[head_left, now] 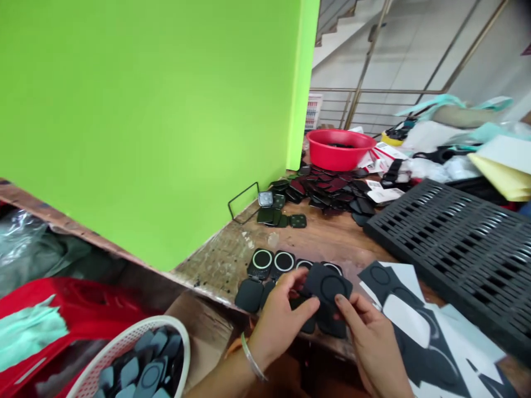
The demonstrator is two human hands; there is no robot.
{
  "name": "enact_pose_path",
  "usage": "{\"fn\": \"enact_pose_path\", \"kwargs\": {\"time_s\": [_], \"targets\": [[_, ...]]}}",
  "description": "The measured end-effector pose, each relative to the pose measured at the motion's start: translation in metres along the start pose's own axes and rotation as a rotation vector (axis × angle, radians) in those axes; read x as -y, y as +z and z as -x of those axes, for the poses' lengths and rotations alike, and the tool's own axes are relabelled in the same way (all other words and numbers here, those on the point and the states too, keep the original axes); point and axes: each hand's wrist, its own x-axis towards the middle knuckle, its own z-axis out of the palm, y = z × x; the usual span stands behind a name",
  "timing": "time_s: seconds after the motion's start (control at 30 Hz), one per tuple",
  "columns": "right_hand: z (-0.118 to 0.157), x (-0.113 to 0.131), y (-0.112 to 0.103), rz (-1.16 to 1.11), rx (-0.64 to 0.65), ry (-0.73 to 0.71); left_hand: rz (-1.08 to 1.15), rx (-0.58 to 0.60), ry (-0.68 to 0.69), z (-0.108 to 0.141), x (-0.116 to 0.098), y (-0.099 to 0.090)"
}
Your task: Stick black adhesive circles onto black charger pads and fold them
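Observation:
Both hands hold one black square pad with a ring mark [327,286] just above the table's near edge. My left hand [282,318], with a thin bracelet on the wrist, pinches the pad's left side. My right hand [371,334] grips its lower right side with thumb and finger. Under and behind the pad lie several black square pieces [271,263], some with white rings. A die-cut backing sheet [418,320] with empty cut-outs lies right of my right hand.
A white basket [136,359] of grey-blue pads stands at lower left. A black slatted tray [452,243] lies at right. Farther back are a heap of dark pads [332,193], a red bowl [339,148] and a green wall [153,121].

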Motion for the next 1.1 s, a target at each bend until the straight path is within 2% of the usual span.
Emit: {"fn": "enact_pose_path", "kwargs": {"time_s": [0.13, 0.23, 0.3, 0.63, 0.73, 0.8, 0.87, 0.93, 1.03, 1.1], "targets": [[-0.008, 0.007, 0.002, 0.204, 0.040, -0.075, -0.440, -0.226, 0.105, -0.003, 0.014, -0.038], [-0.013, 0.009, 0.004, 0.270, 0.077, -0.095, -0.685, -0.275, 0.086, -0.010, 0.025, -0.067], [-0.015, 0.008, 0.008, 0.288, 0.104, -0.089, -0.741, -0.268, 0.041, -0.015, 0.032, -0.081], [-0.026, 0.000, 0.023, 0.274, 0.187, -0.115, -0.661, -0.239, -0.087, -0.035, 0.046, -0.116], [-0.030, 0.003, 0.020, 0.261, 0.212, -0.146, -0.554, -0.254, -0.125, -0.040, 0.045, -0.132], [-0.031, 0.008, 0.016, 0.269, 0.226, -0.155, -0.430, -0.220, -0.122, -0.038, 0.038, -0.140], [-0.031, 0.015, 0.010, 0.267, 0.261, -0.147, -0.266, -0.140, -0.134, -0.032, 0.028, -0.141], [-0.030, 0.022, 0.003, 0.243, 0.324, -0.113, -0.060, -0.007, -0.201, -0.023, 0.017, -0.132], [-0.026, 0.029, -0.010, 0.189, 0.383, -0.038, 0.223, 0.222, -0.341, -0.011, 0.004, -0.105], [-0.023, 0.032, -0.018, 0.149, 0.395, 0.016, 0.321, 0.332, -0.411, -0.006, -0.001, -0.084]]}}
